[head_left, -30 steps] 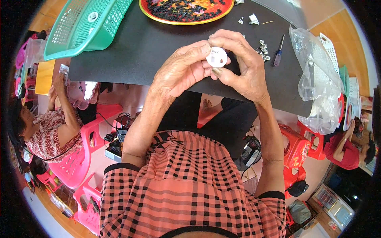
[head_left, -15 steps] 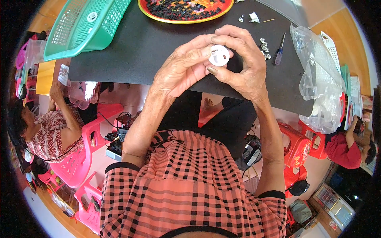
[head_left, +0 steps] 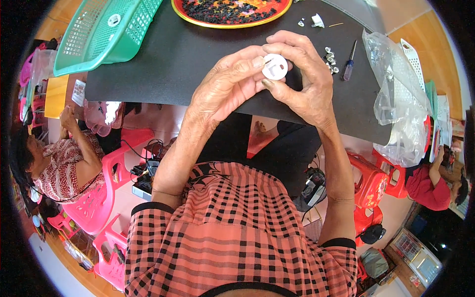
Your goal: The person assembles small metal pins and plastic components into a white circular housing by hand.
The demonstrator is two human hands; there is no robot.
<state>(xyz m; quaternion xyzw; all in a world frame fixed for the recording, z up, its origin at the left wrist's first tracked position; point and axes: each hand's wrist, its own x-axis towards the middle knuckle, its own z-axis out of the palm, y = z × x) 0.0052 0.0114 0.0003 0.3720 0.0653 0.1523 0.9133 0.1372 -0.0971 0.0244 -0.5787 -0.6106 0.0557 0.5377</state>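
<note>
Between my two hands, above the table's near edge, is a small round white plastic piece [head_left: 275,71] with a recess and a dark slot in its face. My left hand [head_left: 228,81] grips it from the left, thumb at its edge and fingers behind. My right hand [head_left: 308,81] curls round its right side, thumb at the lower rim and forefinger above. Whatever lies behind the disc is hidden by my fingers. Right of my right hand are several small clear or shiny pieces [head_left: 330,60] and a screwdriver [head_left: 349,64] with a dark handle.
A green basket [head_left: 79,63] with white pieces inside stands at the far left of the black table [head_left: 148,74]. A red-rimmed tray [head_left: 217,25] of small black parts lies at the back. Clear plastic bags [head_left: 396,94] hang over the right edge. Other people sit left and right.
The white disc has turned between my fingers, its dark slot now nearer the top right, and shifted slightly up and right. My right thumb has moved a little; both hands keep hold.
</note>
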